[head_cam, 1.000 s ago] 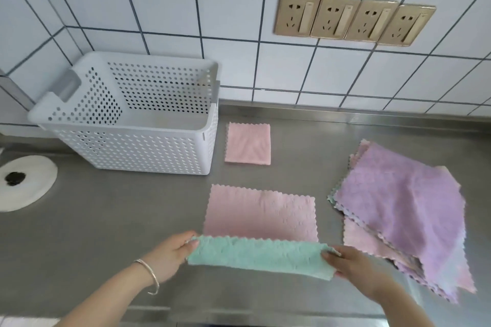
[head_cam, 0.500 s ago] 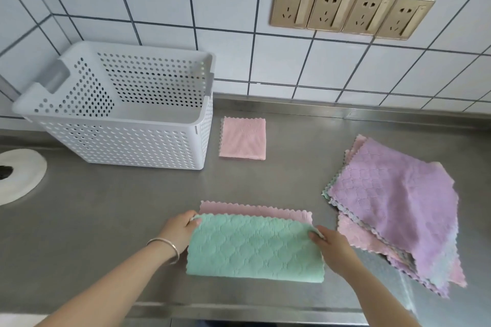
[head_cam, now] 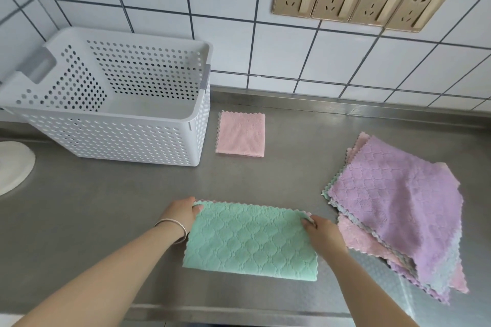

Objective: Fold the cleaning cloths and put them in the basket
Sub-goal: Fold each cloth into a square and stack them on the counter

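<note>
Both hands, left hand [head_cam: 180, 211] and right hand [head_cam: 322, 231], now pinch the half-folded green cloth [head_cam: 249, 240] near the worktop's front edge. Its first fold is done; the basket [head_cam: 114, 129] waits.

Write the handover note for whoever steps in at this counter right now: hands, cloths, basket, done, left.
Left hand: pinches the far left corner of the green quilted cloth.
Right hand: pinches its far right corner.
The green cloth lies folded in half on the steel counter, pink edge peeking out at the far side.
White perforated plastic basket: back left, no cloth visible inside.
Small folded pink cloth: on the counter right of the basket, not in it.
Loose pile of purple, pink and pale cloths: on the right, unfolded.
Done: one pink cloth folded, green half-folded.
Left: finish green, fold the pile, basket everything.
</note>
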`<control>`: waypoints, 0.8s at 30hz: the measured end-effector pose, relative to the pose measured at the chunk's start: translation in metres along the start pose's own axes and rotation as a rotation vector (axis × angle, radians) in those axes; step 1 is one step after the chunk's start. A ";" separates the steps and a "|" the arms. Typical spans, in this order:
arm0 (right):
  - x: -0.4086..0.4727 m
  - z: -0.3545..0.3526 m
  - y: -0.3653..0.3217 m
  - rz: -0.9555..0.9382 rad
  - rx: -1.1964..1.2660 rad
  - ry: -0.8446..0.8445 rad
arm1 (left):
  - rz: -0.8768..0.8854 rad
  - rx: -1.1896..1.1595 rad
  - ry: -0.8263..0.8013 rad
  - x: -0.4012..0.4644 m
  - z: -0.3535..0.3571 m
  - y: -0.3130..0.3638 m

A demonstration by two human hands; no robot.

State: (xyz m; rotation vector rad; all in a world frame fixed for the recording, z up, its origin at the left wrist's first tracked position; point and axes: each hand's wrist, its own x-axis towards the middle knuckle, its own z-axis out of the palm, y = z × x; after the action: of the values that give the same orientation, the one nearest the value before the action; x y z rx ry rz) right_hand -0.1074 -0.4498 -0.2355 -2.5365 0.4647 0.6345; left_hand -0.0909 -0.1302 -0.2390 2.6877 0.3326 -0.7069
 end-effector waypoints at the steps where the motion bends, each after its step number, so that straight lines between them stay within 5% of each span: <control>1: 0.001 0.001 0.001 0.021 -0.001 0.010 | -0.010 0.034 0.004 0.001 0.000 0.000; 6: -0.003 0.002 0.007 0.115 0.260 0.163 | -0.057 0.079 0.204 -0.010 0.003 0.006; 10: -0.029 0.007 0.009 0.169 0.406 0.261 | 0.282 0.097 0.432 -0.025 0.012 0.018; 15: -0.067 0.034 0.012 0.181 0.326 0.222 | 0.679 0.425 0.122 -0.045 0.048 0.049; 24: -0.078 0.034 0.004 0.323 0.111 0.056 | 0.718 0.560 -0.145 -0.041 0.062 0.058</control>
State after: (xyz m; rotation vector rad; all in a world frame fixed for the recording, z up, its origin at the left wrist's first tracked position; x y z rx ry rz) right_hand -0.1859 -0.4194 -0.2235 -2.3983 0.9161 0.6321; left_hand -0.1345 -0.2123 -0.2539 2.8956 -0.9545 -0.8268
